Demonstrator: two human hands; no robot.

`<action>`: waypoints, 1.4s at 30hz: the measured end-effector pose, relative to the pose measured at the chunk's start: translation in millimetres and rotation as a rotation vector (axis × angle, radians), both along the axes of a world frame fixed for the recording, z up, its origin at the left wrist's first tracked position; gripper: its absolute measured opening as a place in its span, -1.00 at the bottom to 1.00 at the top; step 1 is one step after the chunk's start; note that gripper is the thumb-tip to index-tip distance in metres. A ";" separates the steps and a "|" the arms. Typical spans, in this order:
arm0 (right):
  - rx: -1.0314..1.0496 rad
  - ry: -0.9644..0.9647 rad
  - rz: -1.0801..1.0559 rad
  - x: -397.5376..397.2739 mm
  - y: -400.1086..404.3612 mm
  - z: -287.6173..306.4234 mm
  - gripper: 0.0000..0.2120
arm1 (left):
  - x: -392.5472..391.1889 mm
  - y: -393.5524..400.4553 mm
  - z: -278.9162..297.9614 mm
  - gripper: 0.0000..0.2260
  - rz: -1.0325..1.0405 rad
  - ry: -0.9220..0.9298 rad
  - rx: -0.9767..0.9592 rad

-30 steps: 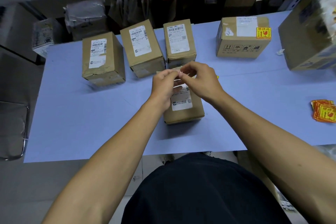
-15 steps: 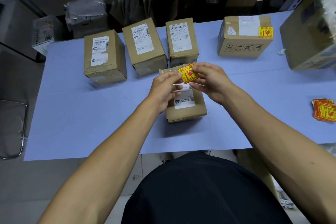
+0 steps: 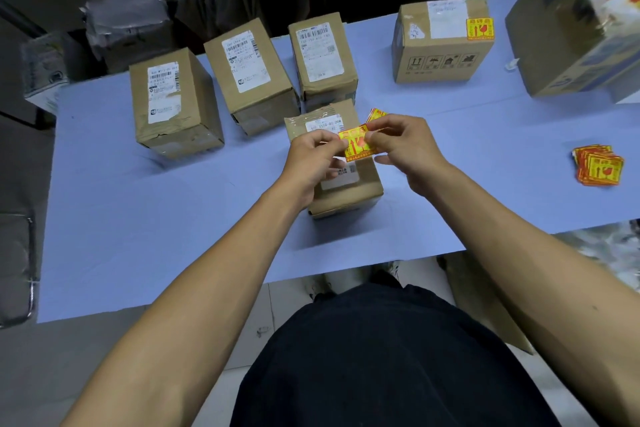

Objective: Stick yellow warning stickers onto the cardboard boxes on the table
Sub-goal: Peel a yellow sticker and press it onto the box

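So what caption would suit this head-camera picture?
Both hands, left hand and right hand, pinch a yellow warning sticker above the nearest cardboard box.

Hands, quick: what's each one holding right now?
Left hand: pinching the yellow warning sticker at its left edge.
Right hand: pinching the same sticker's right edge.

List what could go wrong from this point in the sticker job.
1. Both the left hand and right hand pinch the yellow-and-red warning sticker in mid-air; it may curl and stick to fingers or itself.
2. It hangs over the white shipping label of the nearest brown cardboard box; pressed straight down, it might cover the printed number.
3. The loose pile of spare yellow stickers lies near the blue table's right side, where a forearm could brush it.
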State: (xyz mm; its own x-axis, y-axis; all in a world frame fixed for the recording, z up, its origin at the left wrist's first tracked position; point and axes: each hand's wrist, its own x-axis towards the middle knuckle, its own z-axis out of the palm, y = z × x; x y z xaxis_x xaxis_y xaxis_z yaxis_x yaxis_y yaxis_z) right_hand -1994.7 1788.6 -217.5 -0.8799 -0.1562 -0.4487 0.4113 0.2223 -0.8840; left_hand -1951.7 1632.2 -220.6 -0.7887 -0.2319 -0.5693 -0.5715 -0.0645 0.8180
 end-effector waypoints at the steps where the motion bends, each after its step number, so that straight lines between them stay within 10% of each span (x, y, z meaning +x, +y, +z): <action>1: 0.025 0.005 0.009 2.8 2.6 -2.0 -0.88 | 1.5 0.8 -1.6 -0.85 -0.017 -0.010 -0.028; 18: 0.299 -0.036 0.053 30.9 24.5 -41.3 -0.81 | 17.4 19.2 -23.2 -0.88 -0.426 -0.071 -0.720; 42: 0.370 0.028 0.168 24.4 33.2 -55.5 -0.75 | 14.9 13.8 -32.8 -0.70 -0.468 -0.005 -1.115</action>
